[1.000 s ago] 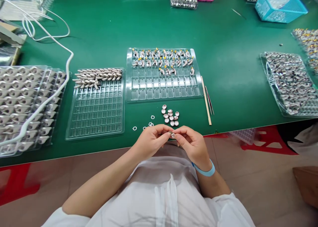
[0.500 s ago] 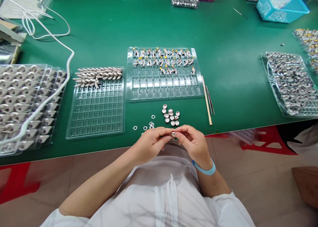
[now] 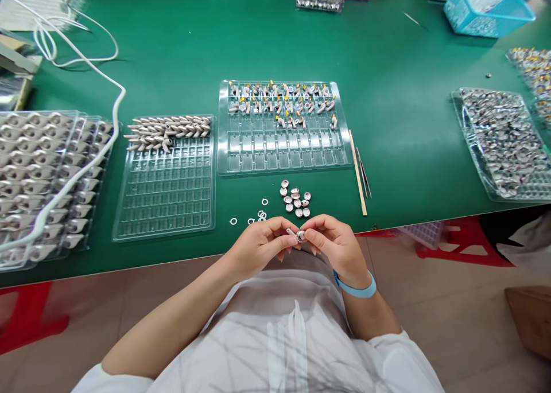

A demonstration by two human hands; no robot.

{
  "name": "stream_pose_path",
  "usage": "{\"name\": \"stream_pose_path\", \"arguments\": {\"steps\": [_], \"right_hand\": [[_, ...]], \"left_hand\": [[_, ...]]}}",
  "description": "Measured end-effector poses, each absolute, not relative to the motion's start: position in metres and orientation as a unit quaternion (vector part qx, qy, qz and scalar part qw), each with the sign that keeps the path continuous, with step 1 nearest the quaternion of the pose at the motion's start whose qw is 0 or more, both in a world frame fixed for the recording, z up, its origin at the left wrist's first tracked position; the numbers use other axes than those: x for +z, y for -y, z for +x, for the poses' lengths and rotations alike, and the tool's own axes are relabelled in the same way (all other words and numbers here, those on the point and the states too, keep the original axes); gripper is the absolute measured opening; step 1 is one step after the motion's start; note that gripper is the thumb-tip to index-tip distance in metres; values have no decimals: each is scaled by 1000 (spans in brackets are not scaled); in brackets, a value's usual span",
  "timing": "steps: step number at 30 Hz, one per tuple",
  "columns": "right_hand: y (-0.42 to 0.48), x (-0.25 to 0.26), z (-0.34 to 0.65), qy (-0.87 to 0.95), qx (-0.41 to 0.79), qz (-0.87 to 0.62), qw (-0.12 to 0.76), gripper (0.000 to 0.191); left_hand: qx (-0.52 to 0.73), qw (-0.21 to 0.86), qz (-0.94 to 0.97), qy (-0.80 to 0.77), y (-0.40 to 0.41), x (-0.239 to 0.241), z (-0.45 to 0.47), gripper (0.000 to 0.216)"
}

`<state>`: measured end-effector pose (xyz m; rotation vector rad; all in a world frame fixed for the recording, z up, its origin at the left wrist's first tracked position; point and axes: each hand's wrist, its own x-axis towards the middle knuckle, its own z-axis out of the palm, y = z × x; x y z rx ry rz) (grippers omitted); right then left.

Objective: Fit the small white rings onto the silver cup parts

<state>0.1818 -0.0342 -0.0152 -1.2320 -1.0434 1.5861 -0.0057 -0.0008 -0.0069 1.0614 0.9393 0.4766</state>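
Note:
Between my two hands, just over the table's front edge, is a small silvery metal part (image 3: 300, 236) with a short stem and a round end. My left hand (image 3: 262, 245) is closed, pinching the stem side between thumb and fingers. Closed from the other side, my right hand (image 3: 333, 241) pinches the round end. Fingertips partly hide the part. Right beyond the hands lies a loose group of small round metal caps (image 3: 297, 203). Several thin white tabbed rings (image 3: 262, 214) lie flat to the left of the caps.
A clear tray (image 3: 284, 166) holds rows of small parts with yellow tips. Left of it, another clear tray (image 3: 166, 224) carries grey curved pieces. A wooden stick (image 3: 358, 175) and tweezers (image 3: 364, 172) lie on the right. A white cable (image 3: 97, 158) crosses the far-left trays.
The held part has been turned between my fingers, and its stem and round end now show more. My hands stay in nearly the same place.

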Motion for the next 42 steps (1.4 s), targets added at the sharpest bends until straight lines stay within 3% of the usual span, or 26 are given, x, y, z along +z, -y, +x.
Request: {"name": "stream_pose_path", "arguments": {"steps": [25, 34, 42], "right_hand": [[34, -20, 179, 404, 657, -471, 430, 15], [38, -13, 178, 547, 523, -515, 402, 18], [40, -15, 180, 704, 360, -454, 411, 42]], "left_hand": [[190, 761, 455, -421, -5, 4, -4, 24], [182, 794, 412, -408, -7, -4, -7, 27], [190, 836, 322, -402, -6, -7, -6, 29]]}}
